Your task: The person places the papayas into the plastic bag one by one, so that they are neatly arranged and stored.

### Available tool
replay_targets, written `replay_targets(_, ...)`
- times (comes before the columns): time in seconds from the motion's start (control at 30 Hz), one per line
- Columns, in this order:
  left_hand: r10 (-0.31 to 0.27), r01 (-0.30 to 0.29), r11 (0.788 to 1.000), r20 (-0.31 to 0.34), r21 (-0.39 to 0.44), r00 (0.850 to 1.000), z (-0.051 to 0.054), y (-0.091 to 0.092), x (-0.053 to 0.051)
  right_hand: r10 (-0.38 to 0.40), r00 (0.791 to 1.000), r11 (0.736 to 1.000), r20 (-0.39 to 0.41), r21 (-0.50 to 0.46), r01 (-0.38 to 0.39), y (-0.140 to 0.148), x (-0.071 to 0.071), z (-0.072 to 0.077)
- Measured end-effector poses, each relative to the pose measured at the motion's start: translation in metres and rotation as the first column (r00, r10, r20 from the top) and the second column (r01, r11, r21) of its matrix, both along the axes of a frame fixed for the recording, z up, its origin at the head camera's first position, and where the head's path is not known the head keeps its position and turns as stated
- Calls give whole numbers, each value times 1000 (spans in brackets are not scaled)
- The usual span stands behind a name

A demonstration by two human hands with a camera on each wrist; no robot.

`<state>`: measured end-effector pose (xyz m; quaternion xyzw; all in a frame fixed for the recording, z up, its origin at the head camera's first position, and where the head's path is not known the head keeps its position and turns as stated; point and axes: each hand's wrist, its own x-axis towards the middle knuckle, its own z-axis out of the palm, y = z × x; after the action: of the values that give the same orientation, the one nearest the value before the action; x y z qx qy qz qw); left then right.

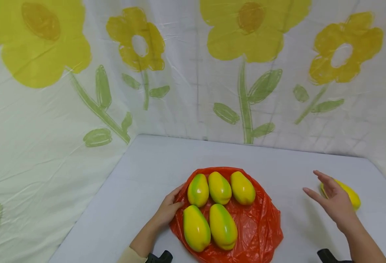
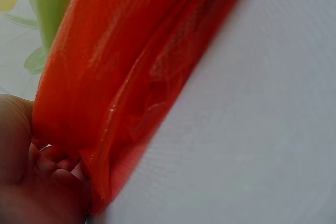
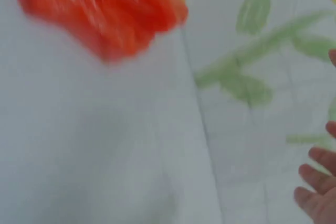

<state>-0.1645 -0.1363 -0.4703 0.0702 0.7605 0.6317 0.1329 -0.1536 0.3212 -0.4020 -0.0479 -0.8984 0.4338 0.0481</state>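
Observation:
A round tray wrapped in a red plastic bag [image 1: 255, 226] lies on the table with several glossy yellow-green papayas on it, one [image 1: 196, 228] near its front left. My left hand [image 1: 169, 208] grips the tray's left rim, thumb on top. In the left wrist view, that hand [image 2: 37, 177] has its fingers curled beneath the red plastic [image 2: 94, 66]. To the right, my right hand [image 1: 335, 201] is raised with fingers spread and nothing held. A single papaya [image 1: 348, 193] sits just behind it, partly hidden. Spread fingertips [image 3: 315, 177] show in the right wrist view.
The white table [image 1: 147, 164] extends back to a hanging cloth [image 1: 186, 91] printed with yellow flowers. The same cloth borders the left side. Dark wrist-camera mounts [image 1: 160, 256] sit at both wrists.

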Motion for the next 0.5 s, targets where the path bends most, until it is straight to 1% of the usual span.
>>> replay_targets(0.1, -3, 3, 1000, -1, -3, 1000, 1, 1, 0, -95, 995, 994, -41, 46, 97, 25, -10, -5)
replay_targets(0.17, -4, 4, 1000, -1, -4, 1000, 1, 1, 0, -161, 985, 983, -55, 82, 165, 44, -19, -10)
replay_targets(0.23, -8, 8, 1000, -6, -7, 1000, 1, 1, 0, -229, 973, 965, -39, 124, 232, 61, -27, -17)
replay_targets(0.3, -10, 10, 1000, -8, -4, 1000, 1, 0, -1, -276, 961, 945, 0, 180, 272, 75, -33, -20)
replay_targets(0.37, -11, 11, 1000, -13, -8, 1000, 0, 0, -1, -313, 949, 925, 47, 241, 293, 84, -35, -20)
replay_targets(0.5, -6, 6, 1000, -8, -14, 1000, -1, 0, -2, -322, 938, 920, 132, 279, 276, 88, -30, -10)
